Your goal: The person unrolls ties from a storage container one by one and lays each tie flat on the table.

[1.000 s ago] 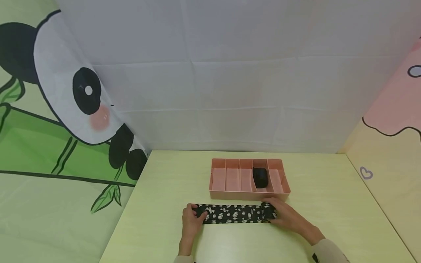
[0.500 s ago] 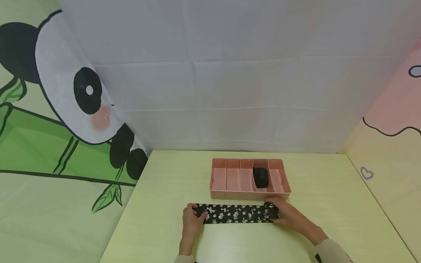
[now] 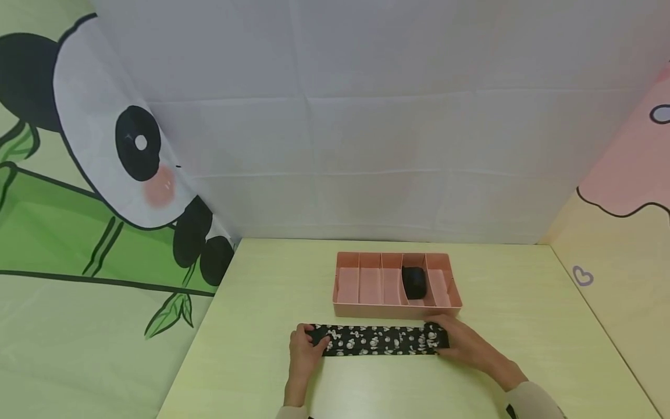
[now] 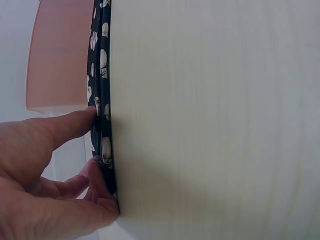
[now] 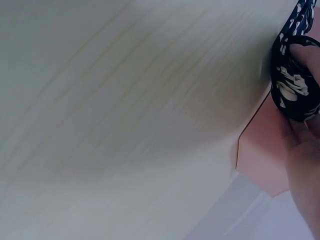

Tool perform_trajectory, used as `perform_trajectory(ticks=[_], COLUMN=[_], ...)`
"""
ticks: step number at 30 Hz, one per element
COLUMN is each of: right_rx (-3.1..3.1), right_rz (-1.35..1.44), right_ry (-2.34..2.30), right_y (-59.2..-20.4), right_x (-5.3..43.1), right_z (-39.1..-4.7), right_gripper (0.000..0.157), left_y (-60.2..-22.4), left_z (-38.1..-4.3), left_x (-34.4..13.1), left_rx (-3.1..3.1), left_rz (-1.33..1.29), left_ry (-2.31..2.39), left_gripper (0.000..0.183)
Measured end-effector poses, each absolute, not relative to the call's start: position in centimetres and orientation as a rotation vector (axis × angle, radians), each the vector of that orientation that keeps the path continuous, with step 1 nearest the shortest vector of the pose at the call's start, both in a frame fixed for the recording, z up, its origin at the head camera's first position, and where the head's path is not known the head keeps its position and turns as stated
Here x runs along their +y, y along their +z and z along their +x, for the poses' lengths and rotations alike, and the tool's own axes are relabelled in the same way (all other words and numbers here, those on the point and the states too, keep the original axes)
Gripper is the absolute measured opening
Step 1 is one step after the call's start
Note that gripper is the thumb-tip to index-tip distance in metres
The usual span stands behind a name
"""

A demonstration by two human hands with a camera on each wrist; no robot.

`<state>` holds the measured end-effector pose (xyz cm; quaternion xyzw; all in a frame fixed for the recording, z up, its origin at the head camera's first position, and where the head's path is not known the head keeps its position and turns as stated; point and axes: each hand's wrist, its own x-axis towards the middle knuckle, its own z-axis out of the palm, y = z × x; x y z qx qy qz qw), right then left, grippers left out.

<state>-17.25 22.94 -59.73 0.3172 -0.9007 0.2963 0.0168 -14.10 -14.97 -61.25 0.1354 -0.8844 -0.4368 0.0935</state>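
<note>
A long folded strip of black cloth [image 3: 374, 341] with a white print lies across the table, flat for most of its length. Its right end is doubled over into a thick roll, whose loop shows in the right wrist view [image 5: 292, 82]. My left hand [image 3: 305, 352] holds the strip's left end, thumb on top and fingers at the end edge; in the left wrist view, fingertips press the layered edge [image 4: 103, 65]. My right hand [image 3: 468, 347] grips the rolled end, with a digit inside the loop. Part of that hand is outside the right wrist view.
Just behind the cloth stands a pink divided tray [image 3: 348, 311], close to my right fingers. One of its compartments holds a rolled black item [image 3: 414, 283]. A white sheet [image 3: 366, 145] hangs behind the pale table [image 3: 251, 291], with printed sheets at both sides.
My right hand has shifted slightly to the right along with the rolled end of the cloth. The left hand and the tray stay in place.
</note>
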Motion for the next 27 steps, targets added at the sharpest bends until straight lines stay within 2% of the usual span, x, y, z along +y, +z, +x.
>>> perform_trajectory(ticks=[27], right_rx=[-2.810], right_rz=[1.014], right_ry=[0.866], right_y=[-59.6], right_x=[24.8], right_z=[-17.4], right_gripper=[0.070], left_y=[-61.0], left_z=[-14.0], left_x=[-14.9], left_rx=[-2.625], left_rz=[0.400], left_ry=[-1.305], left_gripper=[0.043])
